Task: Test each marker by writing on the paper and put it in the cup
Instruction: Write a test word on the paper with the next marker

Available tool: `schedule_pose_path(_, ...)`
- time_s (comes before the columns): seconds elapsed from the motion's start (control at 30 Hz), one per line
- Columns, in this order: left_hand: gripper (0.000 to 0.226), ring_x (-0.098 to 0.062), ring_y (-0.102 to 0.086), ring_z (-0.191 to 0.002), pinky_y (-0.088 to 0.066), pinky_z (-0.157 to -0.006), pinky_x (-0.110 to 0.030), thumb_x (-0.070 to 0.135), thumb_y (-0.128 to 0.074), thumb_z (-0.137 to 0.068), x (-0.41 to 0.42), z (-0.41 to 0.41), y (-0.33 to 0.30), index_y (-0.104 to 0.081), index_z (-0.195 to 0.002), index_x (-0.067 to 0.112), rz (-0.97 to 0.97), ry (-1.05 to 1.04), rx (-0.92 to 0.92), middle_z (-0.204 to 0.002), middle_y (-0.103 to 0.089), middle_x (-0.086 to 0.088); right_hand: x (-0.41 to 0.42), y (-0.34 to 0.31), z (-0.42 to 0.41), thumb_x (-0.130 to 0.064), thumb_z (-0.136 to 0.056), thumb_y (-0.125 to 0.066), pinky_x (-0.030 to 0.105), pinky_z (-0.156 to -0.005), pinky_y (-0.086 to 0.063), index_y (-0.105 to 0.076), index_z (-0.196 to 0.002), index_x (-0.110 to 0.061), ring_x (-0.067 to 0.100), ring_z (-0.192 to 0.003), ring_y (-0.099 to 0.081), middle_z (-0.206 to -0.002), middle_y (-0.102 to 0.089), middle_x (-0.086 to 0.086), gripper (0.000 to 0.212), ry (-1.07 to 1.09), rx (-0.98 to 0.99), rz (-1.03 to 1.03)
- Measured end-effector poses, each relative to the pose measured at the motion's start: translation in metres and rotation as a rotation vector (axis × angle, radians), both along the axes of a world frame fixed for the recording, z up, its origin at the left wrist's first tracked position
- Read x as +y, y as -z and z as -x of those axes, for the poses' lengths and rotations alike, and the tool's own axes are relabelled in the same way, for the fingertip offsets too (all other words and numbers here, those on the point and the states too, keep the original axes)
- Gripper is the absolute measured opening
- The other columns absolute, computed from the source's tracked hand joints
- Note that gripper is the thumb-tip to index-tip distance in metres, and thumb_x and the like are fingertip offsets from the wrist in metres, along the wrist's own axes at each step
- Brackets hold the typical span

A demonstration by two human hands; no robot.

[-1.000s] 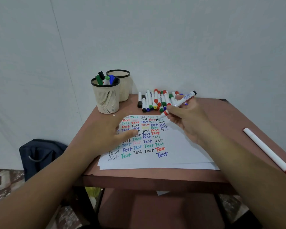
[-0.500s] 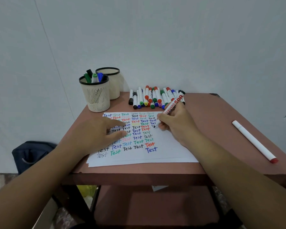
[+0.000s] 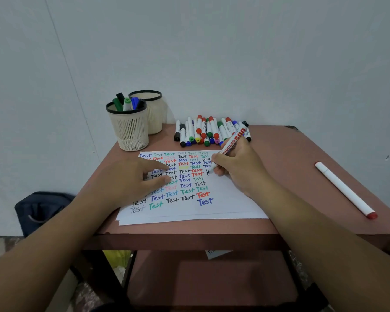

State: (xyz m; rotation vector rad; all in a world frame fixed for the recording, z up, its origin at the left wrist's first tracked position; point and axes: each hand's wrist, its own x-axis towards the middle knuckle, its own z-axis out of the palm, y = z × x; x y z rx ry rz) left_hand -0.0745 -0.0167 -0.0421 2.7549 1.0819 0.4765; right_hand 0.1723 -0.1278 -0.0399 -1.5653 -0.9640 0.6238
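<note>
On the counter [image 3: 302, 154], under both hands | right hand [image 3: 239, 167] grips a marker [image 3: 231, 143], tip on the paper [image 3: 223, 206] | left hand [image 3: 131, 179] lies flat, fingers straight, pressing the paper | cup [image 3: 130, 129] with markers stands beyond the left hand | marker pile [image 3: 203, 131] just beyond the right hand.

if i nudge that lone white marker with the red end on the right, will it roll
Probably: the lone marker looks round and smooth, lying loose on the bare table, so a sideways nudge could roll it. It looks stiff and probably light, and likely easy to lift.
</note>
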Motion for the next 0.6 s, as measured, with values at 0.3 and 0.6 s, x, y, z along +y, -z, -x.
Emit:
schedule_pose_path(0.3,0.047,-0.004,-0.053,-0.062,-0.029,-0.053,-0.024,0.077,-0.048,-0.086,0.0016,0.0009,0.0016,-0.06,-0.126,0.056,0.016,-0.003,-0.021,-0.061,-0.053,0.008,0.0009,0.0004,0.002,-0.01,-0.093,-0.074,0.045,-0.082,-0.064,-0.051,-0.105,-0.017,0.022,-0.074,-0.07,-0.102,-0.07,0.017,0.027,-0.033,0.006,0.005)
schedule_pose_path(0.6,0.047,-0.005,-0.054,-0.063,-0.03,-0.053,-0.025,0.077,-0.047,-0.086,0.0017,0.0006,0.001,-0.06,-0.126,0.056,0.013,-0.005,-0.007,-0.063,-0.055,0.006,0.0001,0.0017,0.0,-0.008,-0.092,-0.072,0.052,-0.076,-0.063,-0.049,-0.101,-0.019,0.023,-0.07,-0.068,-0.098,-0.07,0.023,0.027,0.051,-0.053,-0.038)
